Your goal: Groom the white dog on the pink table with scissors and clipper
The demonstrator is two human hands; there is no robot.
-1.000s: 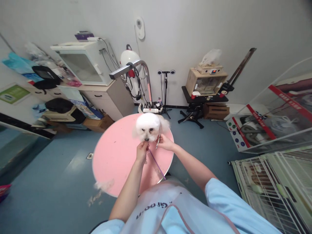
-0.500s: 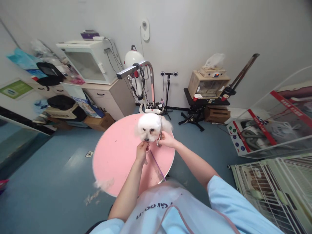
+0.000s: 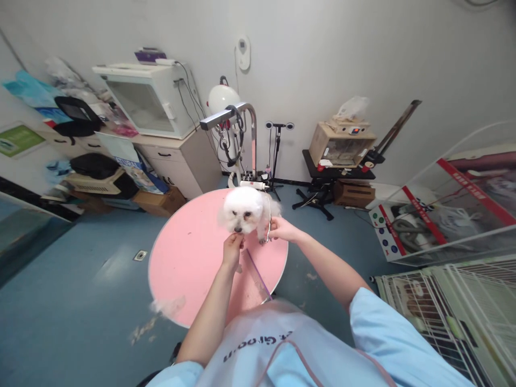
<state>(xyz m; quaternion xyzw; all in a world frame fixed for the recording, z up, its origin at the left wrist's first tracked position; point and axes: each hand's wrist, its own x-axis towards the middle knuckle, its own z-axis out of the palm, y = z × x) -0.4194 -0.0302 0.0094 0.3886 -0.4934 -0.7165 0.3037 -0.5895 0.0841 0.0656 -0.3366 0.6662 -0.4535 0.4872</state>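
Observation:
A fluffy white dog [image 3: 243,205] is on the round pink grooming table [image 3: 177,252], facing me. My left hand [image 3: 233,249] is closed in a pinch at the dog's chin, just under its nose; it seems to grip the chin fur. In my right hand [image 3: 282,230] is a pair of slim silver scissors [image 3: 270,212], blades pointing up beside the dog's head on the right. Whether the blades touch the fur I cannot tell. A thin purple comb-like strip [image 3: 258,274] lies on the table between my forearms.
A metal grooming arm [image 3: 226,114] with a dark looped cord rises behind the dog. White fur clumps [image 3: 168,306] lie at the table's near left edge. Beyond stand a white cabinet [image 3: 141,102], a wooden box [image 3: 342,145] on a black stand, and wire cages [image 3: 427,306] at right.
My right hand and the scissors have shifted a little right, away from the dog's face. My left hand stays at the chin. The whole view has moved slightly.

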